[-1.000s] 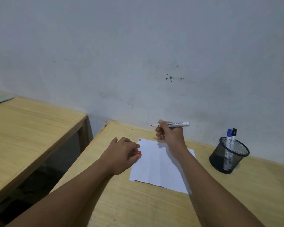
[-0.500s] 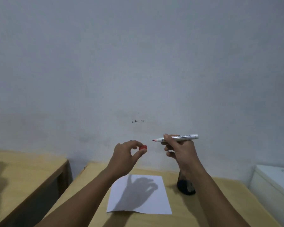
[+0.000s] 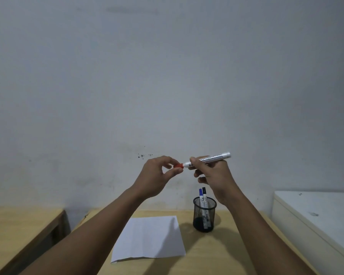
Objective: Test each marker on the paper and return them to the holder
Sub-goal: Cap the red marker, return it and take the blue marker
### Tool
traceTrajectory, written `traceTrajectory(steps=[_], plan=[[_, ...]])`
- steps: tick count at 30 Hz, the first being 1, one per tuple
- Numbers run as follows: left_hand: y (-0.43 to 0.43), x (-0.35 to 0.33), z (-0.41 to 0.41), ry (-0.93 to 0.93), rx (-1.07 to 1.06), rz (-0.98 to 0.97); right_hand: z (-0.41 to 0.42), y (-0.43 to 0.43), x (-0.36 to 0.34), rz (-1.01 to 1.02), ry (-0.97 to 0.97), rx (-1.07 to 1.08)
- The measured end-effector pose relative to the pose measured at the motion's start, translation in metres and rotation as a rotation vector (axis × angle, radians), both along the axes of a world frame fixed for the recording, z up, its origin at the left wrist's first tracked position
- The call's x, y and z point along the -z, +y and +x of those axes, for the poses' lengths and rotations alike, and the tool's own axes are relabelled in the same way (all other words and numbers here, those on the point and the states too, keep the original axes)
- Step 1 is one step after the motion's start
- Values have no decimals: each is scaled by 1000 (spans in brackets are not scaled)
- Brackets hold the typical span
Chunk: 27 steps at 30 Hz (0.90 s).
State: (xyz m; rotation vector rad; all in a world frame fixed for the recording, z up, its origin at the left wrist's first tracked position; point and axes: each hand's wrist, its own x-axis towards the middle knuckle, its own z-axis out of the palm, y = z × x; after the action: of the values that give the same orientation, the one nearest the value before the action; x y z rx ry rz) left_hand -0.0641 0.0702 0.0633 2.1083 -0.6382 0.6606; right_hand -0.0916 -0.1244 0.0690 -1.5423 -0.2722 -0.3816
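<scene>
Right hand point(image 3: 214, 176) wraps the white marker point(image 3: 209, 159) by its barrel, held roughly level and raised well above the desk, free end pointing right. Left hand point(image 3: 157, 175) pinches the red cap point(image 3: 178, 166) between thumb and fingertips, cap sitting on the marker's left tip; cannot tell if it is fully seated. Both hands sit in open air in front of the plain grey wall point(image 3: 167, 76), clear on all sides. Below, white sheet of paper point(image 3: 149, 238) lies flat on the light wood desk point(image 3: 216, 253), creased across the middle, near-left corner close to the desk's left edge. Black wire-mesh holder point(image 3: 205, 214), round and upright, stands just right of the paper's far corner, not touching it. Two markers stand inside it: blue-capped marker point(image 3: 201, 195) and black-capped marker point(image 3: 204, 192), caps above the rim. Gap on the left separates the desk from a second wooden table point(image 3: 18, 225). White smooth-topped cabinet point(image 3: 316, 215) flanks the desk on the right, its top higher than the desk surface.
</scene>
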Motion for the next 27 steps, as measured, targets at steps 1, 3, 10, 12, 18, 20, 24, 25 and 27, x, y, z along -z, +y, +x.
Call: traceTrajectory(steps=[1, 3, 10, 12, 18, 20, 24, 25, 27], plan=[[-2, -2, -2, -12, 16, 15, 0, -1, 0, -19, -2, -2], [-6, -5, -4, -70, 13, 44, -2, -1, 0, -38, -11, 20], [-12, 2, -2, -363, -236, 323, -4, 9, 9, 127, 178, 67], [-16, -1, 0, -269, -217, 322, -1, 11, 14, 208, 239, 137], [-30, -6, 10, -40, -111, 176, 13, -8, 40, -219, 70, 567], [-34, -7, 17, 34, -60, 150, 16, -18, 44, -415, -10, 499], [-39, -9, 35, 141, 40, 92, 22, -27, 41, -617, -54, 379], [-40, -9, 41, 180, 65, 50, 27, -28, 41, -647, -70, 390], [-44, -8, 51, 249, 108, -39, 39, -28, 43, -676, -87, 413]])
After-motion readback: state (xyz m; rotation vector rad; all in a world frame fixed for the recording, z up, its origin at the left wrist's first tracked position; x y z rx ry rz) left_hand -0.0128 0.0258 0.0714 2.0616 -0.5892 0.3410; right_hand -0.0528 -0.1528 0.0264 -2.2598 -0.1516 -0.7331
